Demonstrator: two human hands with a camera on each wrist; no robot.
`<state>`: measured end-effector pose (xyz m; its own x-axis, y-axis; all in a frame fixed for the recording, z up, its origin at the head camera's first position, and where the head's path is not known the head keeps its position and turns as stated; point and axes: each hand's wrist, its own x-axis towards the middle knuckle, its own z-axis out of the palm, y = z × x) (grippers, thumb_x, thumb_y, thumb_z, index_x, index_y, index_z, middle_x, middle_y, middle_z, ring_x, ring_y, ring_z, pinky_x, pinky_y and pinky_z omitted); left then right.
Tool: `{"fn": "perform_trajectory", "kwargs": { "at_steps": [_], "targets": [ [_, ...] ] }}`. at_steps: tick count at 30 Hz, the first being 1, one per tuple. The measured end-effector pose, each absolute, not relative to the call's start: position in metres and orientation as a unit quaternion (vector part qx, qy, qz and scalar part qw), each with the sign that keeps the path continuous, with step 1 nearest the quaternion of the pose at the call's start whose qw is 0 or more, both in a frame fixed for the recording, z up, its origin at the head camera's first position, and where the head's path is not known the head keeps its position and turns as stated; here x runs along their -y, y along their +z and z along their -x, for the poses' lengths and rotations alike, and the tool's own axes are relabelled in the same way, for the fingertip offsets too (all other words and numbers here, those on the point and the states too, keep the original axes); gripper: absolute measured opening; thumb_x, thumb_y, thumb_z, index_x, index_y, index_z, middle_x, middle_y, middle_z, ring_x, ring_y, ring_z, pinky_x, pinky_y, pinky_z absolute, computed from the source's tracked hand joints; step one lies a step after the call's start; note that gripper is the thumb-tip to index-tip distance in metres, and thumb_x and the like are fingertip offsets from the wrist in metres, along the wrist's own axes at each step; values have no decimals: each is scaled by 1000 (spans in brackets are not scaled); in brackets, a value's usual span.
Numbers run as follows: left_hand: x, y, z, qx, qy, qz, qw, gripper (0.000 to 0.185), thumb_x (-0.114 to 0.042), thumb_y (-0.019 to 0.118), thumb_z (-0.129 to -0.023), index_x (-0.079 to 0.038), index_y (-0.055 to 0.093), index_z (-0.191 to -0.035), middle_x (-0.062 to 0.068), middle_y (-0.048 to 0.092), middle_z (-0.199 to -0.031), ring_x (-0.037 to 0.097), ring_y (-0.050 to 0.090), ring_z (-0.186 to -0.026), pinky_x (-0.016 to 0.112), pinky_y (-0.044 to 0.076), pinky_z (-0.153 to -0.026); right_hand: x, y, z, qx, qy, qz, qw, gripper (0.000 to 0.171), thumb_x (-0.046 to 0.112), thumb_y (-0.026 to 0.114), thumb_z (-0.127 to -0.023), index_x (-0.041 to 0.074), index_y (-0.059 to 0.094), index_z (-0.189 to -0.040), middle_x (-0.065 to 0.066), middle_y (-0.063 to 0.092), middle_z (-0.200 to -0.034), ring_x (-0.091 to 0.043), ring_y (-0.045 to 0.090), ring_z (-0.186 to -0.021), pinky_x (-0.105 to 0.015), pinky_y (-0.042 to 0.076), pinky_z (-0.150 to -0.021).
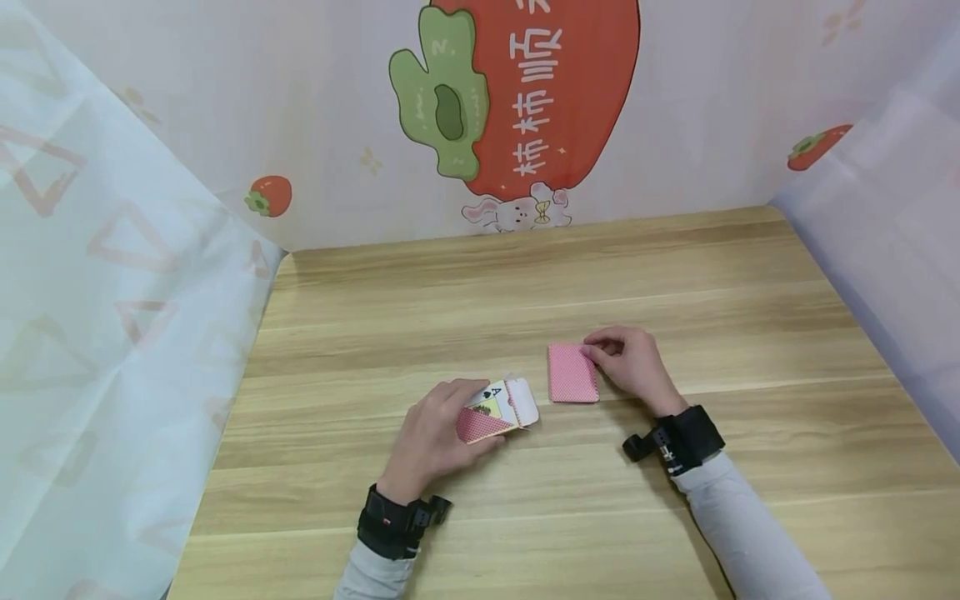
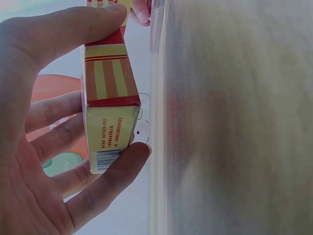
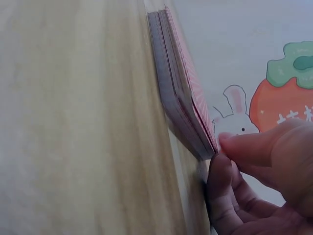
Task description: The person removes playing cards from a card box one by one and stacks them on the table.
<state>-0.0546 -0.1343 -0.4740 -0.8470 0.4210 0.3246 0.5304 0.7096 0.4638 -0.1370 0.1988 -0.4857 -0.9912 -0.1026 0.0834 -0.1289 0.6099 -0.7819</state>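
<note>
My left hand (image 1: 431, 429) holds a playing card box (image 1: 486, 427) along its sides, fingers on the far side and thumb on the near side. The box is red-patterned, with an ace design and its white end flap open toward the right; whether cards are inside is hidden. Its barcode end of the box (image 2: 108, 137) shows in the left wrist view. To the right, a pink-backed deck of playing cards (image 1: 572, 375) lies face down on the table. My right hand (image 1: 630, 364) pinches the deck's upper right corner between thumb and forefinger. Thin gaps show between the layers of the deck (image 3: 178, 83).
The wooden table (image 1: 525, 292) reaches back to a printed cloth (image 1: 337, 117) with a persimmon and rabbit drawing. Cloth sheets also hang at the left (image 1: 112, 333) and the right (image 1: 892, 217) sides. Each wrist wears a black strap with a small camera.
</note>
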Motion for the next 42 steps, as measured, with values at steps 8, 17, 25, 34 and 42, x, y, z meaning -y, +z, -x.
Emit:
{"fn": "perform_trajectory", "kwargs": {
  "at_steps": [8, 17, 25, 34, 42],
  "targets": [
    [135, -473, 53, 921, -276, 258, 94, 76, -42, 100, -71, -14, 70, -136, 1, 75, -127, 15, 70, -103, 30, 60, -78, -188, -480, 118, 862, 500, -68, 53, 12, 6, 77, -97, 3, 81, -108, -14, 77, -97, -16, 66, -80, -16, 52, -68],
    [134, -472, 54, 917, -280, 269, 92, 77, -41, 100, -71, -13, 69, -136, 1, 75, -128, 15, 70, -103, 30, 60, -79, -161, -468, 86, 771, 629, -96, -31, 14, 3, 74, -99, -5, 76, -110, -23, 74, -95, -21, 72, -73, -26, 60, -66],
    [132, -472, 54, 906, -288, 291, 102, 79, -42, 101, -70, -13, 69, -136, 1, 75, -127, 15, 70, -105, 30, 60, -80, -142, -468, 69, 743, 644, -146, -103, 17, 5, 78, -96, -3, 75, -111, -20, 76, -93, -26, 75, -79, -33, 63, -68],
    [131, -471, 53, 892, -298, 319, 112, 80, -41, 102, -69, -12, 69, -136, 1, 75, -127, 15, 70, -110, 30, 61, -85, -133, -479, 65, 751, 623, -186, -115, 19, 1, 83, -90, 3, 73, -106, -8, 73, -88, -12, 69, -74, -24, 57, -63],
    [130, -469, 52, 894, -294, 319, 109, 79, -42, 101, -69, -14, 69, -136, -2, 74, -124, 12, 68, -107, 29, 60, -81, -131, -480, 63, 744, 623, -194, -141, 20, -5, 77, -91, 4, 70, -108, -8, 71, -89, -15, 69, -75, -28, 60, -65]
  ]
}}
